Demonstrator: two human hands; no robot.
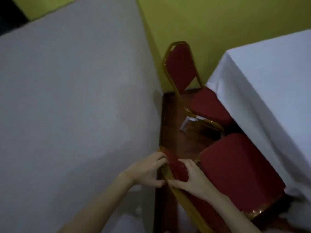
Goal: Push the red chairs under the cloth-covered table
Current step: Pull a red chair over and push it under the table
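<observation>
Two red chairs with gold frames stand beside a table under a white cloth (272,84) on the right. The near chair's seat (235,169) pokes partly under the hanging cloth. Its backrest top (176,167) is gripped from both sides: my left hand (148,169) holds the gold frame on the left, my right hand (193,179) clasps the red padding and frame on the right. The far chair (181,71) stands upright by the wall, its seat (208,105) partly tucked under the cloth.
A pale grey wall or partition (75,98) fills the left, close to the chair backs. A yellow-green wall (218,22) closes the far end. A narrow strip of dark wooden floor (175,132) runs between partition and chairs.
</observation>
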